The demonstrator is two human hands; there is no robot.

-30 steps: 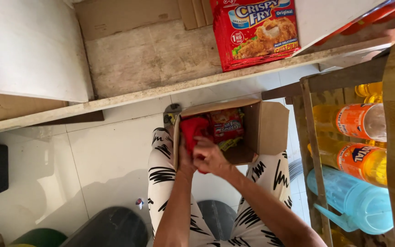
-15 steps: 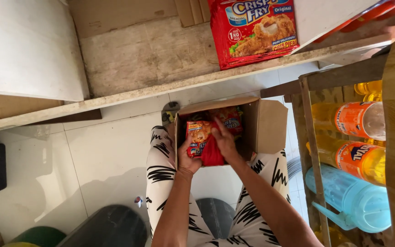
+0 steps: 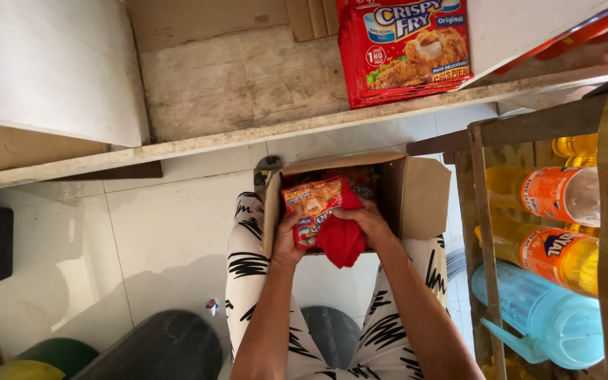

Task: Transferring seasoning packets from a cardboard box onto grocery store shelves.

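Observation:
An open cardboard box [image 3: 416,197] rests on my lap, with red and orange snack packets inside. My left hand [image 3: 286,236] grips a packet of noodles [image 3: 314,204] by its left edge, lifted above the box. My right hand [image 3: 367,222] holds the same packet's right side and presses a red cloth or bag [image 3: 341,243] that hangs down beneath it. My legs wear white trousers with black stripes [image 3: 248,260].
A worn wooden shelf [image 3: 241,84] runs overhead with a stack of red breading mix packs [image 3: 406,53]. A wooden rack [image 3: 483,232] at right holds orange soda bottles [image 3: 557,193] and a blue jug [image 3: 550,320]. Dark round stools [image 3: 156,348] stand on the white tiled floor.
Both hands have drawn the packet and red cloth up and toward me, from inside the box to its near edge.

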